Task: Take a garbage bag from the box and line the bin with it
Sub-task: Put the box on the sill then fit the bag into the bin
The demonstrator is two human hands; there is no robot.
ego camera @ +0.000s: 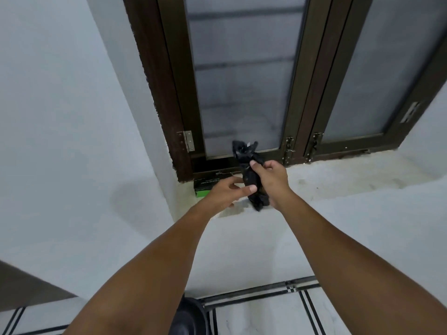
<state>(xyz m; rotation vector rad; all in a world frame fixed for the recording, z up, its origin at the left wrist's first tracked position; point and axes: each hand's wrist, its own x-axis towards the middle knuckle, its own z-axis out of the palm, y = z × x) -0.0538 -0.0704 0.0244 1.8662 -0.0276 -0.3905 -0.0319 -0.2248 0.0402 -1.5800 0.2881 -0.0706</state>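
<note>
A black and green box [202, 187] of garbage bags lies on the white window sill [338, 180], in its left corner. My right hand [271, 180] is shut on a crumpled black garbage bag [250, 175], held upright above the sill just right of the box. The bag's top end sticks up in front of the window glass. My left hand [228, 192] is beside the bag's lower part, with fingers apart and the thumb touching the plastic. A dark round bin [186, 317] shows at the bottom edge, between my forearms, partly hidden.
A dark brown window frame [169, 93] with frosted panes rises behind the sill. White walls stand to the left and below the sill. The floor has white tiles with black stripes [307, 308]. A brown surface [24, 286] cuts in at the lower left.
</note>
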